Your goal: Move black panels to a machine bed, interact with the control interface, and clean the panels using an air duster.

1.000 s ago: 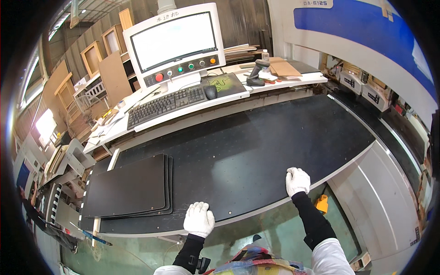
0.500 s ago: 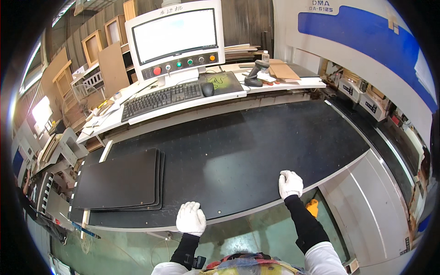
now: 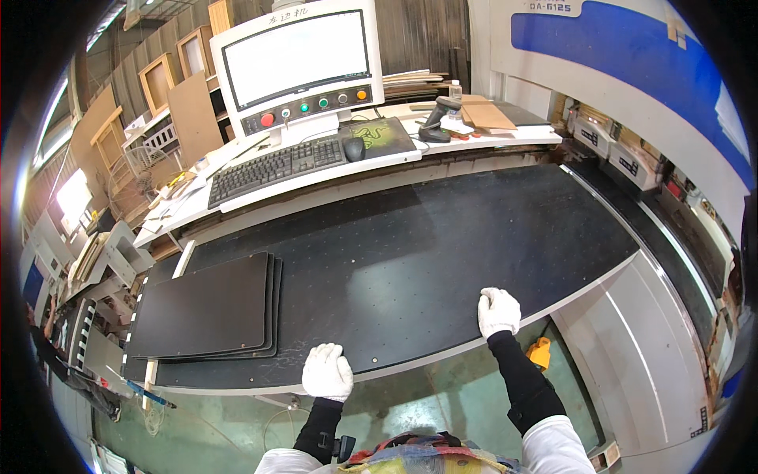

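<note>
A wide black machine table [image 3: 442, 237] with small dots lies in front of me. My left hand [image 3: 327, 371], in a white glove, rests on its near edge with fingers curled over the rim. My right hand [image 3: 498, 310], also in a white glove, rests on the same edge further right. Neither hand holds a loose object. A stack of thin black panels [image 3: 207, 308] with rounded corners lies on the table to the left of my left hand.
Behind the table stand a control monitor [image 3: 296, 59] with coloured buttons, a keyboard [image 3: 276, 167], a mouse [image 3: 354, 148] and a handheld scanner [image 3: 438, 118]. A white and blue machine housing [image 3: 632, 71] runs along the right. A small orange object [image 3: 539, 352] lies on the green floor.
Both hands have shifted slightly along the table's near edge, and my view has moved closer over the table. The panel stack has not moved.
</note>
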`<state>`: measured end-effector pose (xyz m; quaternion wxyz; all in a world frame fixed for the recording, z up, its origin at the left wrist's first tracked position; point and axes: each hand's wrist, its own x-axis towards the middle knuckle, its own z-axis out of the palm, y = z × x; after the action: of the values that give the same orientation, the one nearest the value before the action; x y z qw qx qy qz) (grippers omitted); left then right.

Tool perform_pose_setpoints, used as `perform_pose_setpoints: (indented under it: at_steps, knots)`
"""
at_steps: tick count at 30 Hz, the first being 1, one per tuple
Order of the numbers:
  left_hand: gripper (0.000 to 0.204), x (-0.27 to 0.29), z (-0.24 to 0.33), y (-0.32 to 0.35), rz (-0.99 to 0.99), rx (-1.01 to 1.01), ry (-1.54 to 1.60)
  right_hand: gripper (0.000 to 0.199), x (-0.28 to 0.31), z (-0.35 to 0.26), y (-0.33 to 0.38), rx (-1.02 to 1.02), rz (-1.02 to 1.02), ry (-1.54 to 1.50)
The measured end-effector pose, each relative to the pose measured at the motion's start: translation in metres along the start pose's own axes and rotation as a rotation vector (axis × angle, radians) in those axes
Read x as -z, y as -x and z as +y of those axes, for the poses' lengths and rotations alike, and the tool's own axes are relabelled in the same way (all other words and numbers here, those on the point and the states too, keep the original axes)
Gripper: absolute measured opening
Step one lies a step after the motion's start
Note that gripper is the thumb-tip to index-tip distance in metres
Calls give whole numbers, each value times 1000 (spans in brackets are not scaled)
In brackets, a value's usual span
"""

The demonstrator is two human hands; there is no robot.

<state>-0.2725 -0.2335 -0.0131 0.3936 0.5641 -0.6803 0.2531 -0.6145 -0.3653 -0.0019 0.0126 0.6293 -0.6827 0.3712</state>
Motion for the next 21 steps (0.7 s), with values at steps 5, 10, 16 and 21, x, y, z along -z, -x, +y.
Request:
perform_pose_setpoints:
  at_steps: [5, 10, 16, 21]
  knots:
    - [16, -7, 5, 0, -21, 23, 33, 18, 8, 2, -1, -35, -17, 37]
    - [18, -5, -6, 6, 12, -10, 20, 18, -4, -4, -2, 13, 5, 16]
    - [19, -8, 0, 2, -33, -18, 13, 20, 2, 3, -5, 17, -63, 61]
    - [20, -6, 0, 6, -43, -4, -44, 17, 2, 0, -4, -23, -69, 46]
